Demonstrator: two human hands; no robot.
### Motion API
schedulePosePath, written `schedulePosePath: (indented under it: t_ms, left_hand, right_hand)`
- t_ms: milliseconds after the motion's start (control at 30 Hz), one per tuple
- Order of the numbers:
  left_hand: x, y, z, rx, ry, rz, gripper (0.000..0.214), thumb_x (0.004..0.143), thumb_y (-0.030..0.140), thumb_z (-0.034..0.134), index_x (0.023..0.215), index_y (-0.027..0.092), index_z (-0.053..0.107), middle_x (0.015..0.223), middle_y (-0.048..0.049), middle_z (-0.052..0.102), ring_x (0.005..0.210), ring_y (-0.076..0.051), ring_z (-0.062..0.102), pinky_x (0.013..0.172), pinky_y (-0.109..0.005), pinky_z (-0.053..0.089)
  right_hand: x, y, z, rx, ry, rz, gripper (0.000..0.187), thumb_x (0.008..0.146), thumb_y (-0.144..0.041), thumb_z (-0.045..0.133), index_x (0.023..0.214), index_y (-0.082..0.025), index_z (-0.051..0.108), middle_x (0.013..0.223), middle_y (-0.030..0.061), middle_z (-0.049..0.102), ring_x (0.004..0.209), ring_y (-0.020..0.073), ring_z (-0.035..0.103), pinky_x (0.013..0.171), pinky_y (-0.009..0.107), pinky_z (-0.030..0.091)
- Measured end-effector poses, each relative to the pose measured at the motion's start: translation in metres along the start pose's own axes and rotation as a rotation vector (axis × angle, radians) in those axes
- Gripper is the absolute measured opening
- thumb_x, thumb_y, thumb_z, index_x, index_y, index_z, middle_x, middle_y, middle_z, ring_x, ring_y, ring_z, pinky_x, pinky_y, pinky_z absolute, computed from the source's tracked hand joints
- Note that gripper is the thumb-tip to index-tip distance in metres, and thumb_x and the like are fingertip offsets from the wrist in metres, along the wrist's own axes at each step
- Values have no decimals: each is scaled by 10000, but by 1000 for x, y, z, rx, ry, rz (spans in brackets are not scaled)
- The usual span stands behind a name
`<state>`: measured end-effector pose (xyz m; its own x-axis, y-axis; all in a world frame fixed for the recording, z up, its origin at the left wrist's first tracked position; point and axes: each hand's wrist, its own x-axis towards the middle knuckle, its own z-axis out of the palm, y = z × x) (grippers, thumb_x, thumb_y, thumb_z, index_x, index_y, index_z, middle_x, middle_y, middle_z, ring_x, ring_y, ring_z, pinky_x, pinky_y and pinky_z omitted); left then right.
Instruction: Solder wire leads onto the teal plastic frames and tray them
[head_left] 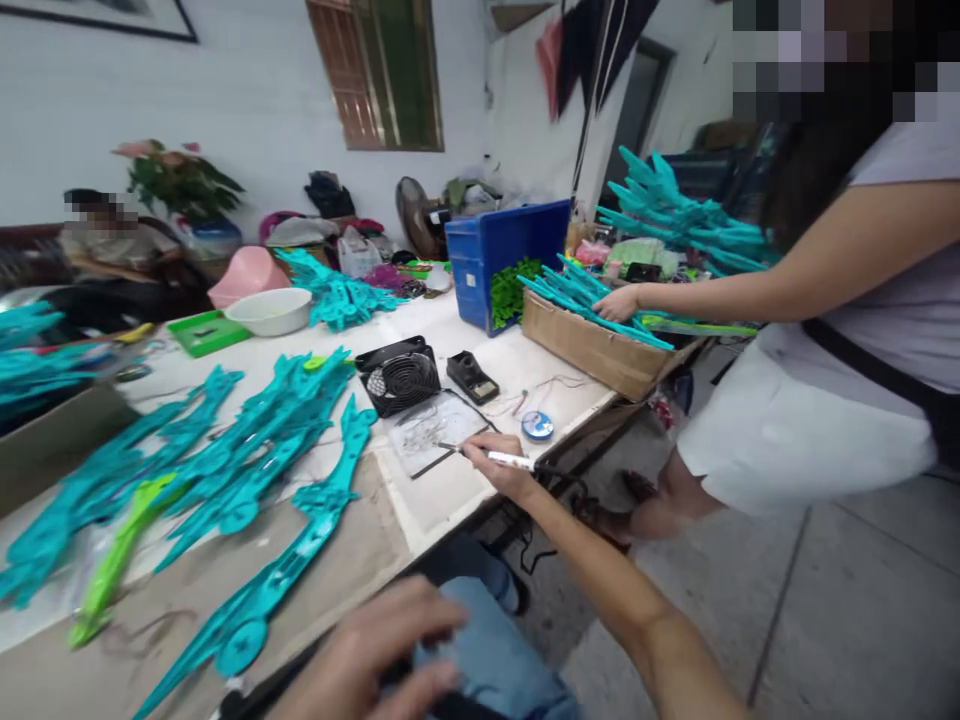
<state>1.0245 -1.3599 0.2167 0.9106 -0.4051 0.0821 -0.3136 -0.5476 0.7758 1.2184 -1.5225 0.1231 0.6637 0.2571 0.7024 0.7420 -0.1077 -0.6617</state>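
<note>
Evidently, a soldering iron point(514, 461) is held like a pen over the counter point(442, 500), by its near edge.
The left grip point(367, 650), blurred, has its fingers apart with nothing seen between them, near a turquoise plastic part point(322, 500). The right grip point(504, 480) is wrapped round the iron, probably for fine control, its tip at or just above a scrap-strewn white pad point(427, 430). A solder spool point(538, 426) lies farther along that edge, likely for easy reach; behind the pad, a black fan point(397, 375) perhaps clears fumes. Printing on iron, spool and blue crate point(459, 250) is unreadable.
</note>
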Motion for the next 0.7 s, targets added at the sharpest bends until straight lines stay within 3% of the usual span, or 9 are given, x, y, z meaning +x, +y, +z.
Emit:
schedulePosePath:
  t_ms: [100,200,267,367,467,533,700]
  left_hand:
    - [48,-17,-48,128,96,-140,349,854,553,577,988,290,764,992,-53,747,894,-221,688,786,-251,558]
    - [88,-38,-99,176,221,-285,521,729,709,604,917,253,773,904,-46,762,786,-236,679,689,-266,554]
    - [115,-46,-124,176,268,-362,577,678,757,605,898,247,764,814,-26,754,716,-220,648,639,-276,537]
    - [162,-51,-146,73,324,-412,579,655,720,651,907,206,741,815,-29,746,745,-215,630,639,-285,522]
    - [216,-51,-149,-160,372,-428,600,645,646,718,962,138,712,886,-82,746,831,-235,651,687,-299,531]
    - [254,-48,-139,-357,342,-426,613,659,591,753,1040,115,689,977,-121,738,928,-259,666,746,-319,545]
    - [354,-17,-83,-870,158,-461,623,701,406,811,1231,162,594,1308,-177,605,1140,-289,627,893,-380,544]
  right_hand:
    - [15,9,-36,-4,22,10,220,907,-296,557,820,-180,723,800,53,746,729,152,699,722,258,553]
    - [34,17,-64,-21,29,-23,195,903,-285,564,834,-193,722,818,46,747,746,150,703,750,263,557]
    - [40,23,-73,-26,38,-66,180,904,-252,563,837,-189,718,807,47,743,725,144,697,724,255,553]
    - [40,32,-76,-27,43,-78,158,901,-208,569,849,-173,714,757,49,721,660,133,669,652,240,530]
    - [33,41,-75,-41,52,-10,157,903,-199,564,867,-175,714,708,37,689,606,127,631,592,241,500]
    - [28,45,-76,-56,60,70,171,908,-213,551,879,-194,719,679,28,665,585,135,614,565,257,494]
    - [23,38,-89,-64,56,309,188,901,-375,535,979,-380,707,690,1,665,589,220,656,498,357,534]
